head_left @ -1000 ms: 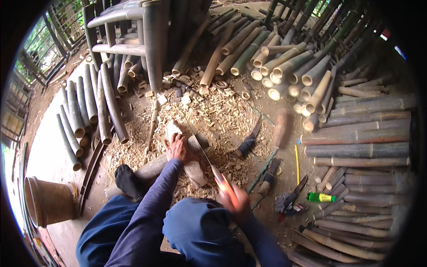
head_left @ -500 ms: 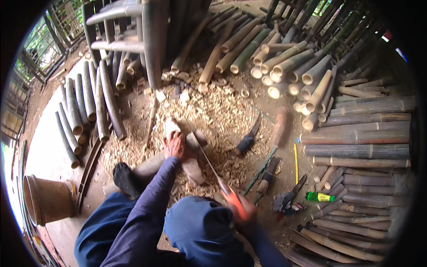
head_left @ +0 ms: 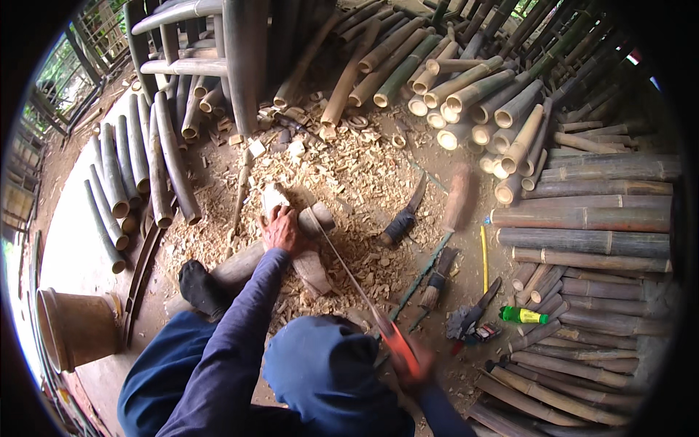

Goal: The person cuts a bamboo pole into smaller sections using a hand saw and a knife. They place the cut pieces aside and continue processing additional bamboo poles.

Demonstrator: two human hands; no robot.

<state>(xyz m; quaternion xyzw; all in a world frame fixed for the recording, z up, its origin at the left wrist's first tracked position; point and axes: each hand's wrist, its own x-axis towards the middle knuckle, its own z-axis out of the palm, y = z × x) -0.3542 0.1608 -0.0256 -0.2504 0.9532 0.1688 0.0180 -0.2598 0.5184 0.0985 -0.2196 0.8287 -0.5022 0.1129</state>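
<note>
My left hand point(head_left: 282, 230) grips a grey-brown bamboo pole point(head_left: 237, 269) close to its right end. Beneath that grip, a pale wooden block point(head_left: 313, 275) lies crosswise under the pole, its light end showing past my fingers. In my right hand point(head_left: 416, 368), blurred by motion, is the orange handle of a handsaw point(head_left: 348, 274). Its thin blade slants up and left, and the tip lies across the pole just right of my left hand. My black-socked foot point(head_left: 198, 285) rests against the pole at the left.
Wood chips point(head_left: 349, 171) cover the ground around the block. To the right lie a curved blade point(head_left: 402, 223), a wooden mallet-like piece point(head_left: 459, 197), a dark-handled tool point(head_left: 438, 278), a knife point(head_left: 480, 309) and a green bottle point(head_left: 523, 315). Bamboo stacks point(head_left: 582, 221) line the right; a bucket point(head_left: 79, 328) stands left.
The saw has been drawn back toward the lower right with my right hand. My left hand stays on the pole. The whole view has shifted slightly.
</note>
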